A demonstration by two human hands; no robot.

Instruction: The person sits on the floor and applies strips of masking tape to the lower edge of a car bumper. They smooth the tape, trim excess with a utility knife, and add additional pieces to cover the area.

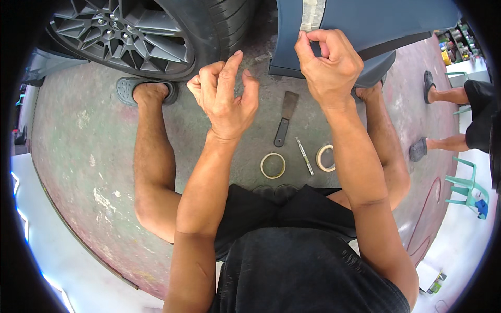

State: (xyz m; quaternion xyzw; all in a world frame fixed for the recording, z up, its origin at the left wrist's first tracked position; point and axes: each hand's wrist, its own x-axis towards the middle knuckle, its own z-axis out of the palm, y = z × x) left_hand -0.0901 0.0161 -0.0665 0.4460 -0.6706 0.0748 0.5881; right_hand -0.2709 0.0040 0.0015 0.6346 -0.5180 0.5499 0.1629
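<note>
My right hand [334, 65] pinches the lower end of a strip of masking tape [313, 13] between thumb and index finger. That strip runs up the edge of a dark blue car body panel [365, 23]. To its left, my left hand [225, 96] hovers in front of the tyre [229, 23], fingers loosely bent and apart, holding nothing I can see. Below the hands, on the floor, lie a scraper [284, 117] with a black handle, a slim pen-like tool [304, 156] and two rolls of tape [273, 166], one partly covered by my right forearm.
A dark spoked wheel [115, 31] stands at the upper left. My legs straddle the tools on the stained concrete floor [94, 156]. At the right, another person's legs [449, 96] show near a green plastic chair [467, 185]. A shelf [462, 41] with containers is beyond.
</note>
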